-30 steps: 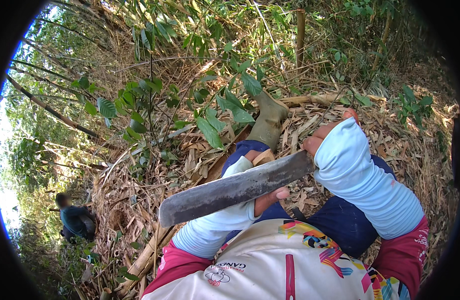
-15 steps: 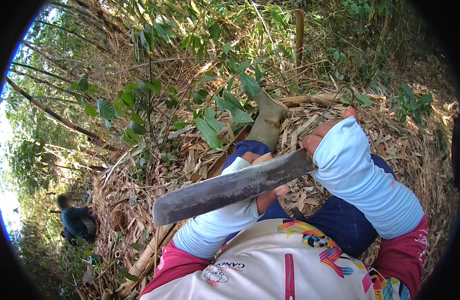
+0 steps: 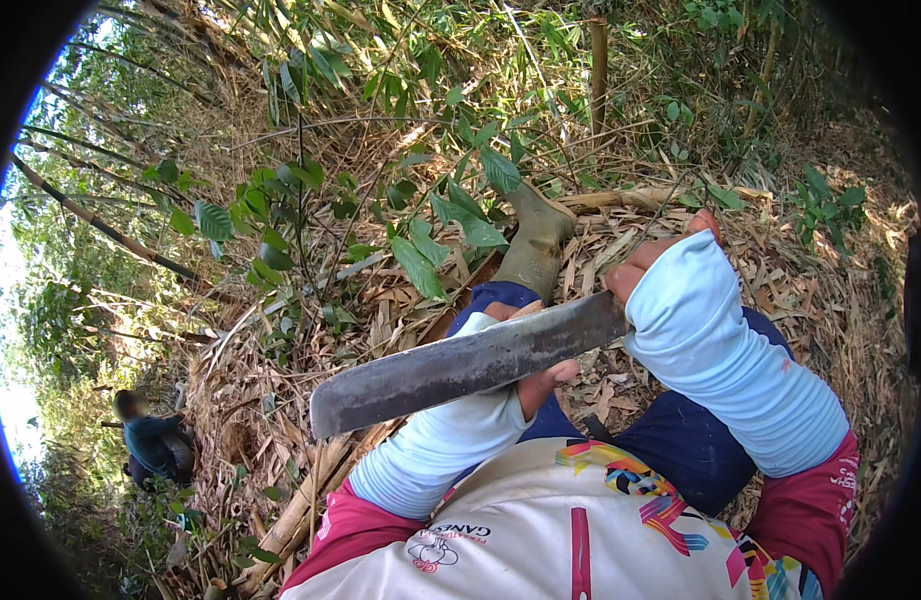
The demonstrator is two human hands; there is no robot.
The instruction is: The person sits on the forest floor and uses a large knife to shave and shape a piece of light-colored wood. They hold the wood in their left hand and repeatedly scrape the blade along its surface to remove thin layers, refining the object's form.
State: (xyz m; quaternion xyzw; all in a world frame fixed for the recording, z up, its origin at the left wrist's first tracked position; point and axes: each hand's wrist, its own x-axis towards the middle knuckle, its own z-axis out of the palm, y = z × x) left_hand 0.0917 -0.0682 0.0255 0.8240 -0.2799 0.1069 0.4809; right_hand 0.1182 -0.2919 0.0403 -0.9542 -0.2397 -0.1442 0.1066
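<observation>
A machete (image 3: 460, 365) with a broad, dark, worn blade slants across my body, its blunt tip toward the left. My right hand (image 3: 635, 268), in a light blue sleeve, is closed at the handle end, and the handle itself is hidden by the hand and cuff. Behind the blade is my left hand (image 3: 548, 384), mostly covered by it. Its fingers look curled; a small pale tan piece (image 3: 528, 310) shows above the blade beside that hand, too covered to name.
My leg ends in an olive rubber boot (image 3: 535, 240) on dry bamboo leaves (image 3: 390, 320). Leafy green stems (image 3: 420, 255) rise close ahead. An upright cut stem (image 3: 599, 80) stands farther off. A person (image 3: 155, 440) is low down at the far left, near leaning bamboo poles (image 3: 110, 220).
The blade has shifted slightly, its tip rising a little. My right hand has moved up marginally, and my left fingers a little upward behind the blade.
</observation>
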